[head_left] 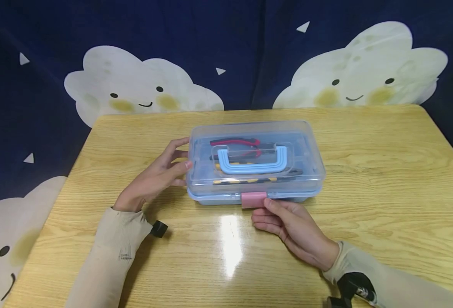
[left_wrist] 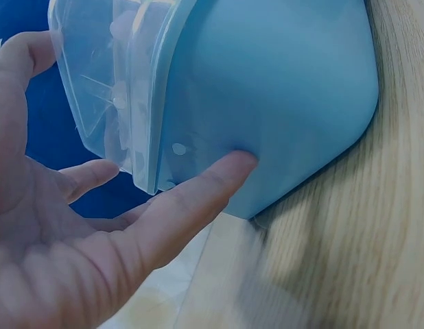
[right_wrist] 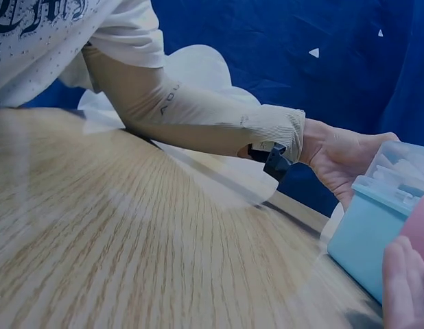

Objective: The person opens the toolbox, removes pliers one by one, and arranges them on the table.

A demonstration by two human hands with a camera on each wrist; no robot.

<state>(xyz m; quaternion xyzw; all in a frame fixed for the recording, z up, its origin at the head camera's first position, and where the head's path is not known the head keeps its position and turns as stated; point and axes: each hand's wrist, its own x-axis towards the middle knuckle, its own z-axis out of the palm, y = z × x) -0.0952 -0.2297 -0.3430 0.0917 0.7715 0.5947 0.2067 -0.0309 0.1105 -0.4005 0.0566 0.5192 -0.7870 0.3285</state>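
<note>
A light blue plastic toolbox (head_left: 305, 197) with a clear lid lies on the table. Its pink latch (head_left: 253, 199) faces me, and a blue handle (head_left: 253, 169) is folded flat on the lid. Through the lid I see red-and-black pliers (head_left: 235, 141) and other tools with yellow-and-black handles. My left hand (head_left: 155, 175) touches the toolbox's left end with spread fingers; in the left wrist view one fingertip (left_wrist: 239, 163) presses the blue side. My right hand (head_left: 295, 229) is at the front, thumb against the latch's right edge, its other fingers loosely bent below. Part of the latch's underside is hidden.
The toolbox stands on a wood-grain table (head_left: 384, 179). Behind the table hangs a dark blue cloth (head_left: 249, 47) with white clouds and small triangles. Black wrist mounts (head_left: 159, 229) sit on both sleeves.
</note>
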